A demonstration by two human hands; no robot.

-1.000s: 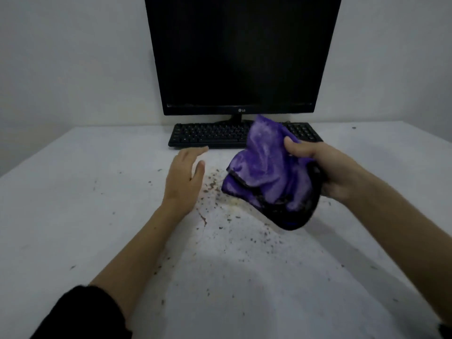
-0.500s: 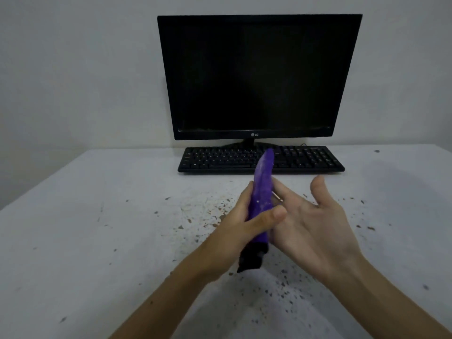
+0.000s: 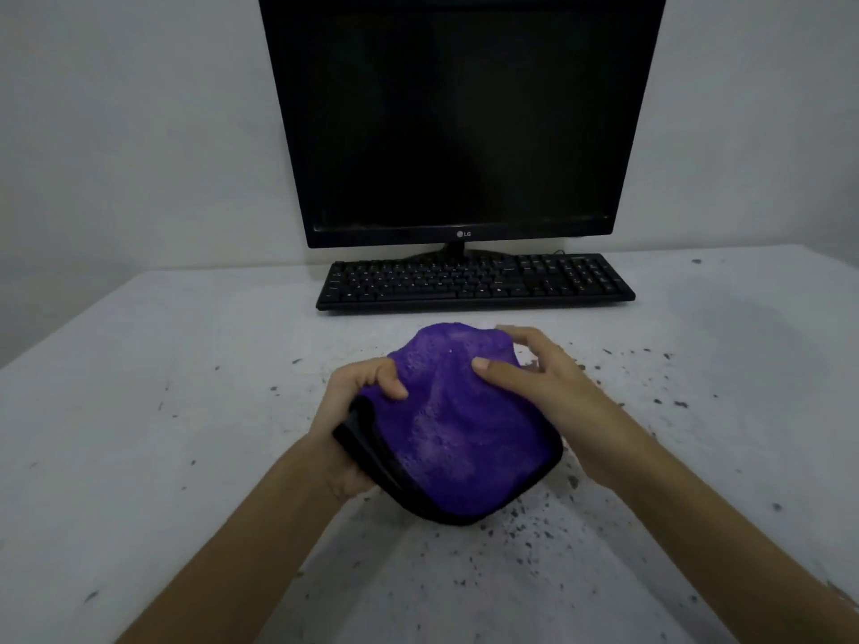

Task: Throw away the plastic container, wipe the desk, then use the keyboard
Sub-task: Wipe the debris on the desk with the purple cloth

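A purple cloth with a black hem is spread between both hands just above the white desk. My left hand grips its left edge, thumb on top. My right hand pinches its upper right part, fingers curled over the far edge. Dark crumbs lie scattered on the desk under and around the cloth. A black keyboard sits at the back of the desk, beyond the cloth. No plastic container is in view.
A black monitor with a dark screen stands behind the keyboard against the pale wall. More crumbs dot the desk to the right. The desk's left edge runs diagonally.
The cloth went from bunched in my right hand, to folded narrow in my left hand, to spread flat between both hands. My view has moved closer to the desk.
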